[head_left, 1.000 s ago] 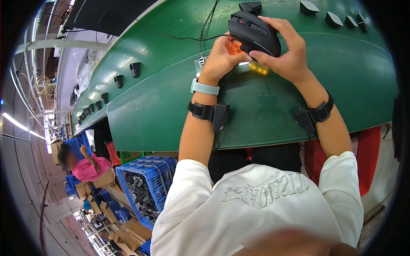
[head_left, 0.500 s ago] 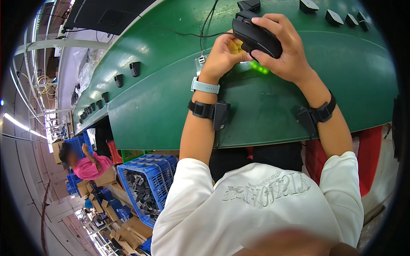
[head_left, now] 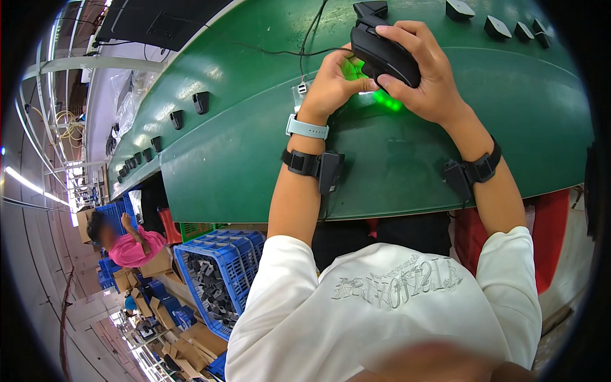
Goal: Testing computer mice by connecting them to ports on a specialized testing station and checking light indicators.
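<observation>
A black computer mouse (head_left: 385,54) is held tilted above the green table. My right hand (head_left: 429,73) is closed round its right side, with fingertips on top and the thumb low on the near edge. At the mouse's left, my left hand (head_left: 340,79) is closed, its thumb reaching under the near edge; the mouse hides part of its fingers. Green light (head_left: 387,100) glows beneath the mouse and colours the left fingers. A thin black cable (head_left: 318,53) runs left from beside the mouse. Close to my left wrist is a small USB plug (head_left: 301,88).
Small black pieces (head_left: 201,102) stand in a row along the table's (head_left: 254,178) left, and others (head_left: 498,27) at the far right. A black panel (head_left: 159,25) is at the far left. Below the table's edge stands a blue crate (head_left: 245,267) of dark parts. A person in pink (head_left: 133,248) is beyond.
The light under the mouse and on my left fingers has turned from yellow and yellow-green to full green. The mouse has shifted very slightly right; both hands keep their hold.
</observation>
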Demonstrator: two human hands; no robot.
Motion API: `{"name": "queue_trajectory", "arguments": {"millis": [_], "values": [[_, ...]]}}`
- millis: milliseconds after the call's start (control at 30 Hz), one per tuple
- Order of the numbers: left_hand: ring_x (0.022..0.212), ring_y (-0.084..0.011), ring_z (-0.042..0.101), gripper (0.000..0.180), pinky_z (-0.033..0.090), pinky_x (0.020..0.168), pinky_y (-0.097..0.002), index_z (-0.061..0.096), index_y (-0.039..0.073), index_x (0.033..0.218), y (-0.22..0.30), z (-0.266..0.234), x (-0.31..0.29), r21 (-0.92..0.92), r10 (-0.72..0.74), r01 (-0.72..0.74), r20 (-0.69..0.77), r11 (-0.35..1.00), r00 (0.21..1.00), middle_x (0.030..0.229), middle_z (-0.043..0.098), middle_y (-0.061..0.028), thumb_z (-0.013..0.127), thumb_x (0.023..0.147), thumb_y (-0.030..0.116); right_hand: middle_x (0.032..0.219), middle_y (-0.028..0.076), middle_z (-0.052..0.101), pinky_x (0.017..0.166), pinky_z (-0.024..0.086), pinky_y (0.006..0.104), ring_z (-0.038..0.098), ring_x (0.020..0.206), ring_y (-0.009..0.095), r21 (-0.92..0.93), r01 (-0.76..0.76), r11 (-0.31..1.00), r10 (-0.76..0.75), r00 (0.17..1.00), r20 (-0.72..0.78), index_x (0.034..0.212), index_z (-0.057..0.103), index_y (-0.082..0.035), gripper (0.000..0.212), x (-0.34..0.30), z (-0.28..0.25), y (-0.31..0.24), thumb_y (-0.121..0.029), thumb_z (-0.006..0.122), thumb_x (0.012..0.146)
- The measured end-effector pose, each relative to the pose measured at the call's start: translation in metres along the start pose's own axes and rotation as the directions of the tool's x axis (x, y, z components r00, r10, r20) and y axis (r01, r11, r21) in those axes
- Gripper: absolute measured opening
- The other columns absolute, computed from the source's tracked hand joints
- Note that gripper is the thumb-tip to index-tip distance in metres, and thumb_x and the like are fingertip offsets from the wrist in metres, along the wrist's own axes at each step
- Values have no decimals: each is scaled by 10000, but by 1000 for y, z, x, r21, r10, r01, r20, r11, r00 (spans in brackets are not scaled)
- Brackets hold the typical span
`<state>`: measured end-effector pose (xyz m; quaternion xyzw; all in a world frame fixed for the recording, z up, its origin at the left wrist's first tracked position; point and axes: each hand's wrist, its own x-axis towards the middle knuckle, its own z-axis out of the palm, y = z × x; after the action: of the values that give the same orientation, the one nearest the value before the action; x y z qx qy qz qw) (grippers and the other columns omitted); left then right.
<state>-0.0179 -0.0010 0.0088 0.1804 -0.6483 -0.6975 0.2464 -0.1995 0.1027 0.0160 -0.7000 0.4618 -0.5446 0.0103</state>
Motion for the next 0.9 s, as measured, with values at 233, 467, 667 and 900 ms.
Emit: {"name": "queue_trajectory", "arguments": {"millis": [233,467,667,900], "values": [[998,-212,639,383,547,874,-370,543,-21,1283,-11,-4,5,-68,44,-53,-135,996,990,1154,658,-109,671,933,64,1203,146,580,975,471,367,592,1082,297,246,-257,935,290,951,-110,1322,555,-101,590,-5,8,3,-121,718,755],[860,-327,666,446,539,754,-435,522,-42,1257,-14,-17,13,-498,52,-230,-345,836,937,1107,657,-207,331,1093,327,1134,124,596,990,454,373,594,1070,331,30,-250,968,215,883,418,1252,581,-79,622,-2,-8,9,-70,685,639],[893,-274,677,332,542,796,-389,558,-15,1217,-7,-15,9,-473,89,-234,-308,849,947,1089,680,-143,466,1049,257,1078,121,587,959,465,383,592,1018,335,27,-261,965,221,864,453,1237,591,-77,629,-1,-7,9,-99,694,617],[931,-182,667,378,544,815,-348,593,7,1248,-4,-11,9,-439,154,-299,-335,847,929,1090,683,-75,710,917,148,1068,96,585,953,453,363,582,1025,287,12,-85,996,65,844,532,1253,589,-60,635,-1,-12,13,-201,753,657]]}}
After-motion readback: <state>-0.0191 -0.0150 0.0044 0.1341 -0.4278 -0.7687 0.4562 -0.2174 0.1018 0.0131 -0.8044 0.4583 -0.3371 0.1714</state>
